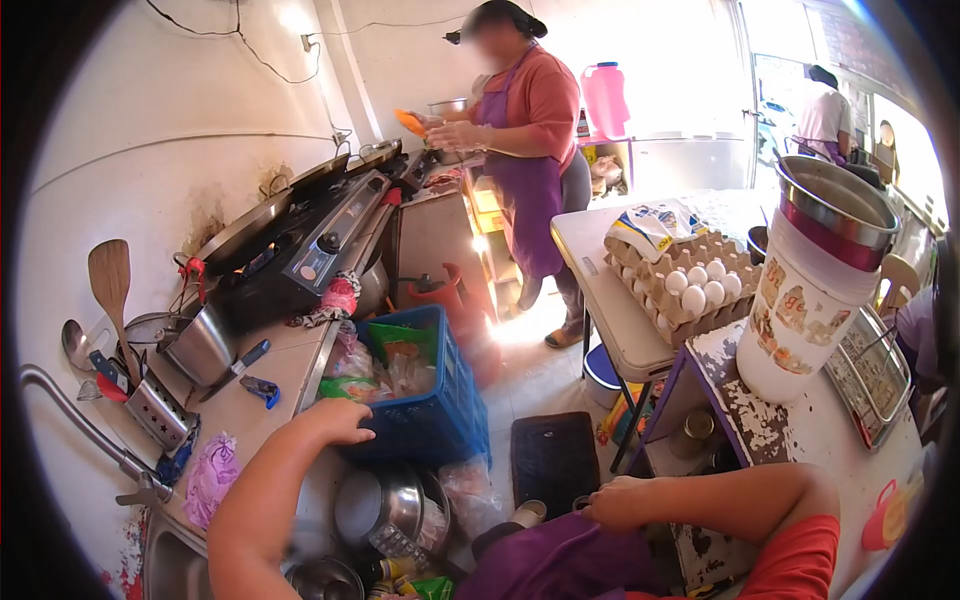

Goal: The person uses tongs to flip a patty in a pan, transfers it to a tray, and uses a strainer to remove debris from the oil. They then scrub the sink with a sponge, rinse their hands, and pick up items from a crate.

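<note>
Well left of the left hand, a steel utensil holder (165, 422) could tip if the forearm brushes it. Closer on that side lies a knife (248, 362), and a careless backward reach risks a cut. The left hand (343, 420), fingers partly bent, is at the near-left corner of the blue crate (440, 432); whether it grips the rim, I cannot tell. An uneven pull on this bag-filled crate might spill its contents onto the metal bowls (400, 500) between the hands. The right hand (615, 503) is curled beside the purple apron (565, 562), anything inside it hidden. Beyond it sit eggs (693, 299), and farther right a tall plastic container (800, 340) topped by a pot (845, 205), which a raised elbow could topple
</note>
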